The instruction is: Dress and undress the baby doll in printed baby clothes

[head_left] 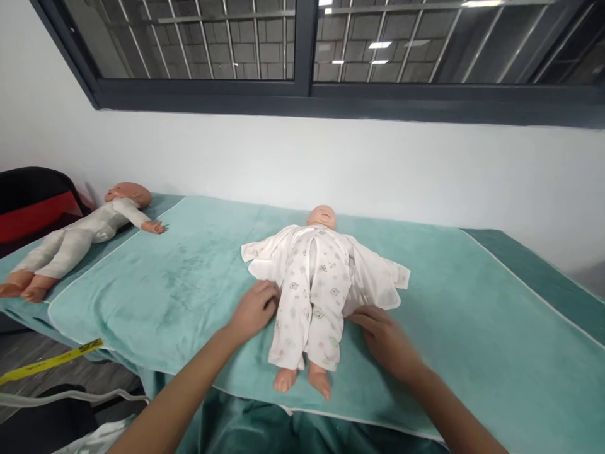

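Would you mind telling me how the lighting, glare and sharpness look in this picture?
Head view: soft, fairly even light, faint shadow beside the right hand; head view: bright glare spots on the right window pane; head view: motifs on the printed trousers slightly soft, lettering on the yellow strip unreadable; head view: the window frame slants at left, suggesting wide-angle distortion.

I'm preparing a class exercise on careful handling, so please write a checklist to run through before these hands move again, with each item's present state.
1. Nearer doll lies face up on the green blanket: ok.
2. Both feet show below the printed trouser legs: ok.
3. Doll's arms are inside the white sleeves: cannot tell; its hands don't show.
4. Left hand and right hand grip cloth firmly: cannot tell.
5. Second doll lies clear of both hands: ok.
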